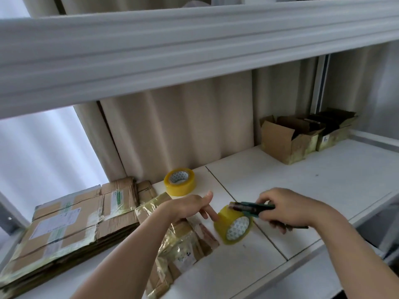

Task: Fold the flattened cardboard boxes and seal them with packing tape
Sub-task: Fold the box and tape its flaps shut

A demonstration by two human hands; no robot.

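Note:
My right hand (287, 209) grips a green tape dispenser (252, 207) that carries a yellow roll of packing tape (234, 225), held just above the white table. My left hand (194, 207) reaches toward the roll, its straight fingers touching the roll's left side. Under my left forearm lies a flattened cardboard box (179, 240) covered in shiny old tape. A stack of flattened cardboard boxes (71, 221) lies at the left of the table. A second yellow tape roll (179, 181) stands on the table behind my left hand.
Two folded open boxes (289, 141) stand at the back right of the white table (313, 182). A thick white shelf beam (194, 50) runs overhead. Beige curtains hang behind the table. The table's front edge runs at the lower right.

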